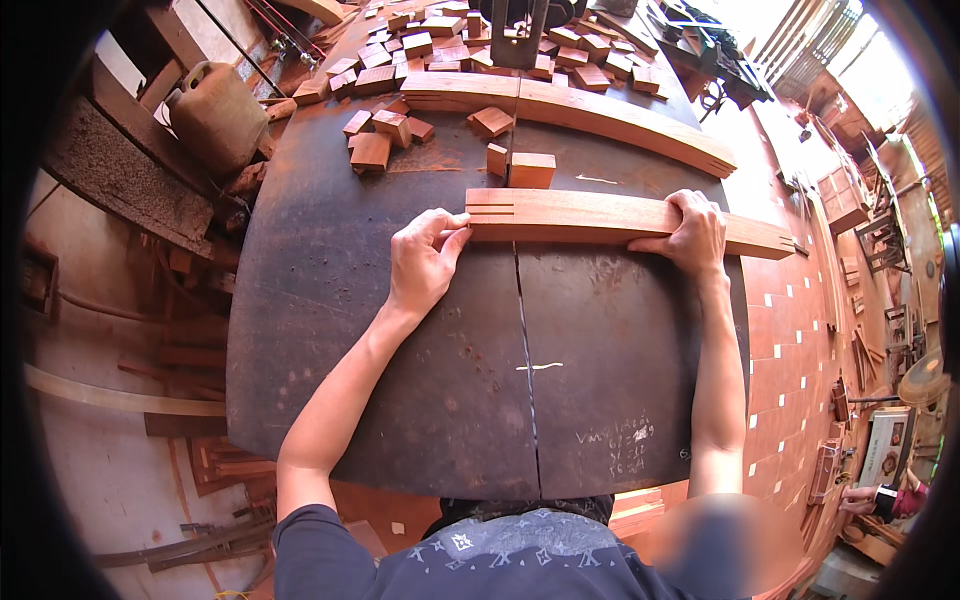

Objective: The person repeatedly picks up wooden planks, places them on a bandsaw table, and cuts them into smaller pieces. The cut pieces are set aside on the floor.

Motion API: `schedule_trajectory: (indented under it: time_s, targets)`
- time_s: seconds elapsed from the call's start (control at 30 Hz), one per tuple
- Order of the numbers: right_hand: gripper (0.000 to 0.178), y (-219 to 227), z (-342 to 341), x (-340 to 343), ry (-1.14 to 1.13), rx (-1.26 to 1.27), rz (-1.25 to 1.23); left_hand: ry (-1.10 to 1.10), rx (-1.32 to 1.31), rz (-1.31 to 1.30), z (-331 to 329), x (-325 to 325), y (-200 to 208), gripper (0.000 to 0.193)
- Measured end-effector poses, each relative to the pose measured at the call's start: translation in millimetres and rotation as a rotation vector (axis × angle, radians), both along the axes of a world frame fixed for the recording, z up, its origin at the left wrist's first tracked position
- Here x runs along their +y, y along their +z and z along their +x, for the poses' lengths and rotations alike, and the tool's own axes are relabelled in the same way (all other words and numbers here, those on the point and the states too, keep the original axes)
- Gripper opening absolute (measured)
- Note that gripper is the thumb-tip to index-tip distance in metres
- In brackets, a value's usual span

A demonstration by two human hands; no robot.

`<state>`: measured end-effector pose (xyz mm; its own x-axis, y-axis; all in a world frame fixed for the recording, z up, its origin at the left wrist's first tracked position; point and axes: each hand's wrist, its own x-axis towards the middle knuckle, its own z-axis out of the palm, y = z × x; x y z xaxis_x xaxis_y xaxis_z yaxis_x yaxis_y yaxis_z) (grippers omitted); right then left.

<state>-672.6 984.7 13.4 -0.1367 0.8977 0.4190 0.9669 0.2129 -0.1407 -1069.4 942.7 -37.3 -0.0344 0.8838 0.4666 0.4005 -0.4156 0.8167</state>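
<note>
A reddish wooden beam point(590, 212) with slots cut in both ends lies crosswise on a dark metal saw table point(400, 380). My left hand point(425, 258) pinches its left end between thumb and fingers. Toward its right end, my right hand point(695, 235) grips it with the thumb on the near side and fingers over the top. Just behind the beam stand a small wooden block point(532, 170) and a thinner offcut point(496, 160), beside a thin upright blade line. A second, longer beam point(620, 122) lies farther back, roughly parallel.
Many small wood offcuts point(420, 45) are heaped at the table's back, below a dark saw guide point(518, 40). A slit point(528, 370) runs through the table toward me. A beige jerrycan point(215, 118) stands left. At the lower right, another person's hand point(858, 500) shows.
</note>
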Motion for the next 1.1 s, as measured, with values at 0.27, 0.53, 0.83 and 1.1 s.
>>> schedule_trajectory:
  time_s: [0.27, 0.53, 0.83, 1.1]
  targets:
    - [0.088, 2, -1, 16, 0.0, -0.004, -0.007, 0.009, -0.018, -0.048, 0, 18, -3, 0.008]
    - [0.088, -3, 2, 22, 0.024, 0.025, -0.015, 0.014, -0.06, -0.033, 0, 20, -9, 0.008]
    - [0.09, -7, 3, 28, -0.012, 0.031, -0.045, 0.029, -0.065, -0.073, 1, 22, -6, 0.009]
    - [0.088, -9, 5, 30, 0.005, 0.019, -0.015, 0.033, -0.069, -0.058, 1, 25, -8, 0.01]
